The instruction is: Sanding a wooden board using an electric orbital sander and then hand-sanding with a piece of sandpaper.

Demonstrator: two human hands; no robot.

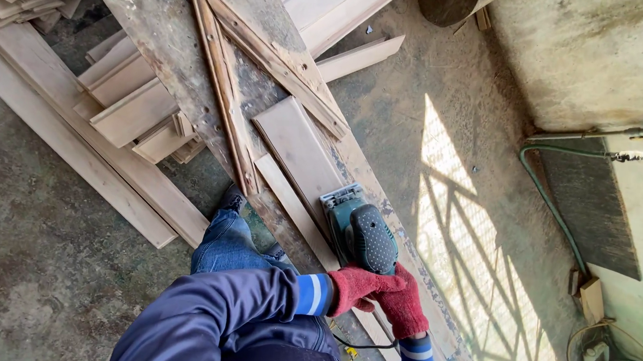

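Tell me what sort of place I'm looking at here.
Most likely a rough woodworking yard or shed. Both gloved hands, left hand and right hand, hold an electric sander on a plank lying across a worn workbench, with cut boards stacked on the concrete floor.

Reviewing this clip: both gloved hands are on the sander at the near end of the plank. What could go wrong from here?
1. The plank looks loosely laid on the worn bench, no clamp visible; it might slide under the sander.
2. The cord hangs under the left hand and right hand and could snag.
3. Loose boards lie near the person's foot: a possible trip hazard.
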